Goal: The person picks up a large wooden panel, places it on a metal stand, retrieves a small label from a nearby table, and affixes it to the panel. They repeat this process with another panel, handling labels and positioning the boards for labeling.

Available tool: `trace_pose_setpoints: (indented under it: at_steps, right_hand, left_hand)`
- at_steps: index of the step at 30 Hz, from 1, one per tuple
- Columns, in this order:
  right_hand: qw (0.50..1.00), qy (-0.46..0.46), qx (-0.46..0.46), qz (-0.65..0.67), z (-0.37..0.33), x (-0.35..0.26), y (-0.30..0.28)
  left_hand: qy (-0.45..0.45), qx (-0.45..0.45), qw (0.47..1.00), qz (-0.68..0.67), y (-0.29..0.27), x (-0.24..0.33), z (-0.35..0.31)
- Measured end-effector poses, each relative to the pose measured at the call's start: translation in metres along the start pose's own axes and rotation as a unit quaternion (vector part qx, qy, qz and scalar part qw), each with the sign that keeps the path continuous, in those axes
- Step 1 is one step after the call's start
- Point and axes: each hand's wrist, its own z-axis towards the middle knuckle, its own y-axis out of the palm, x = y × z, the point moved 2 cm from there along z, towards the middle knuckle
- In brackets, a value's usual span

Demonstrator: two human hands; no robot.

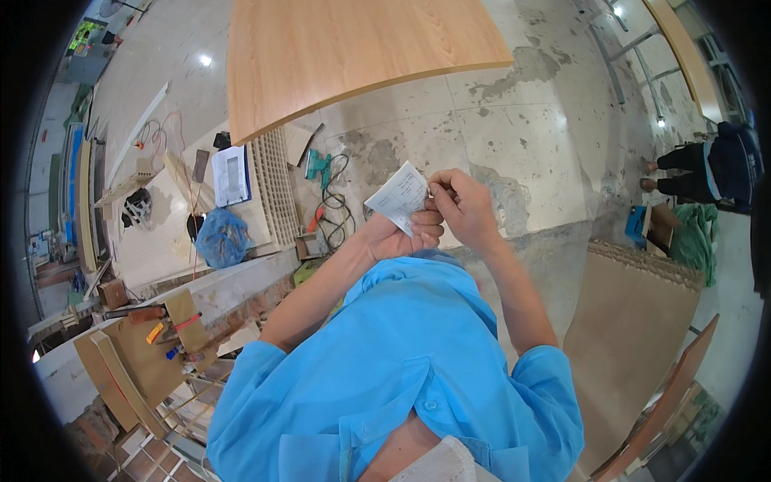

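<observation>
1. Head view, slip: the white paper slip (pixel 393 195) is sitting in the person's hands, between the blue shirt (pixel 401 337) and the wood-grain panel (pixel 361 56), its written face showing.
2. Head view, left hand (pixel 400 241): clamping on the slip's lower part, fingers curling round its right side.
3. Head view, right hand (pixel 468 210): hovering at the slip's right edge, thumb and forefinger meeting, other fingers curling in. Can't tell if they're pinching paper.
4. Head view, done: slip is out and being held up. Looks mid-handling, my judgement. Folding or unfolding: can't tell.
5. Head view, left: neither hand is letting go yet; slip isn't resting on anything else. Green power tool (pixel 316 165), clipped papers (pixel 230 178) and blue plastic bag (pixel 222 238) are lying off to the left, untouched.
</observation>
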Motion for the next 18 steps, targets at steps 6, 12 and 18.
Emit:
trace_pose_setpoints:
  at_steps: [6, 12, 18]
  right_hand:
    - [0.957, 0.187, 0.130, 0.180, -0.004, -0.001, -0.002]
    - [0.937, 0.218, 0.065, 0.264, -0.013, -0.030, -0.002]
    - [0.935, 0.245, 0.030, 0.256, -0.010, -0.025, -0.017]
  left_hand:
    - [0.012, -0.045, 0.999, 0.025, 0.002, 0.005, 0.004]
    - [0.139, 0.110, 0.949, 0.261, 0.009, 0.008, 0.008]
    - [0.156, 0.107, 0.844, 0.502, 0.016, 0.025, 0.018]
